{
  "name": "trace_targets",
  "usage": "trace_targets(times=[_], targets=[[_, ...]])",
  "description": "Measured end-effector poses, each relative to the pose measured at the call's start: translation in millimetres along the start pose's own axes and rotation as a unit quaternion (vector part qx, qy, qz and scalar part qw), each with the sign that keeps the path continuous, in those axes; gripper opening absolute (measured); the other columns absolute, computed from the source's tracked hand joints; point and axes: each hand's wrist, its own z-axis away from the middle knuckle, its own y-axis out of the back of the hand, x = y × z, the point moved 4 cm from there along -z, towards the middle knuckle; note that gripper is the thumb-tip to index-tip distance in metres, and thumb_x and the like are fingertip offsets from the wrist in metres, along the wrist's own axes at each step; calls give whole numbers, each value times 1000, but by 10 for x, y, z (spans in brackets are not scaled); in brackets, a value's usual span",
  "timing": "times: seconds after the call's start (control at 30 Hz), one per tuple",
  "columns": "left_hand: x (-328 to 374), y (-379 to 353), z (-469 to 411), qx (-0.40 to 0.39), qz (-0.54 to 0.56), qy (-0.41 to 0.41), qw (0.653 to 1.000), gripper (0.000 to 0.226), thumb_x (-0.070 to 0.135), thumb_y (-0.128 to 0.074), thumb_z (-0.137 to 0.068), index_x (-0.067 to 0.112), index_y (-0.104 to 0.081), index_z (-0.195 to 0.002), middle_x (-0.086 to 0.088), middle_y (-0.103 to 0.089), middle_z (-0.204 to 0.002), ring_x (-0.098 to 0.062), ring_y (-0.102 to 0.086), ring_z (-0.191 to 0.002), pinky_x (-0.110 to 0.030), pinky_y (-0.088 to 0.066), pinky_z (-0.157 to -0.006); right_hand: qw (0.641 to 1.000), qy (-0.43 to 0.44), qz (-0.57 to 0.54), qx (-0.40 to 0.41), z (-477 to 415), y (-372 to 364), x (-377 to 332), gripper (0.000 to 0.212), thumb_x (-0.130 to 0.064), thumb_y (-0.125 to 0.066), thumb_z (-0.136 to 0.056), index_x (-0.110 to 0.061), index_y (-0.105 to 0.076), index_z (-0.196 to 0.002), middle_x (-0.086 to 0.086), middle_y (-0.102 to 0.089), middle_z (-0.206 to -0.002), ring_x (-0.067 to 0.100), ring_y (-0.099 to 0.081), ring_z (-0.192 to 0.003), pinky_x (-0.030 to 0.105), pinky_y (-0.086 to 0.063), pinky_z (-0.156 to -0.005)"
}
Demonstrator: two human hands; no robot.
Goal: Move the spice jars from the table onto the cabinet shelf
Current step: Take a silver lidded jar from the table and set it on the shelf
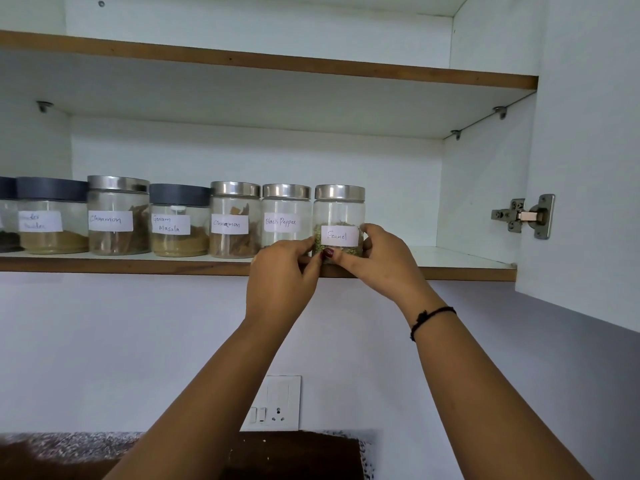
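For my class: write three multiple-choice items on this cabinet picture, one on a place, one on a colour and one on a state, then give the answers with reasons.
1. Where in the row is the Fennel jar?
A. At the right end, next to the Black Pepper jar
B. At the left end
C. In the middle

2. What colour is the lid of the Garam Masala jar?
A. Silver
B. Dark grey
C. Red

3. What holds the Fennel jar?
A. Nothing
B. One hand alone
C. Both hands

Answers:
1 A: no jar stands to its right.
2 B: its lid is dark, not steel.
3 C: the left hand and right hand grip its lower sides.
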Motion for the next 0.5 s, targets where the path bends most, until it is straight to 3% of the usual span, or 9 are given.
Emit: trace_targets(times=[0.17,0.33,0.5], targets=[[-13,-43,7,9,2,18,1000,33,25,-66,-92,18,-71,-124,-1,-76,-88,-18,-69,-82,-40,-55,-80,1000,-11,27,-13,-27,-8,-13,67,-56,-69,-82,-16,-49,-133,-5,-59,-109,14,-56,-94,28,-49,-78],[-6,-68,21,19,-5,11,1000,32,24,-65,-92,19,-70,-124,-1,-75,-87,-20,-68,-82,-47,-54,-83,997,-31,59,-46,-90,-47,-28,56,-59,-66,-83,-16,-53,-117,-1,-63,-106,19,-60,-96,30,-48,-72],[-10,-52,34,22,1,2,1000,32,21,-65,-92,17,-71,-123,-3,-76,-88,-20,-69,-80,-44,-56,-80,994,-49,98,-26,-109,-110,-70,64,-60,-64,-84,-9,-50,-120,5,-63,-108,24,-61,-99,31,-44,-70]])
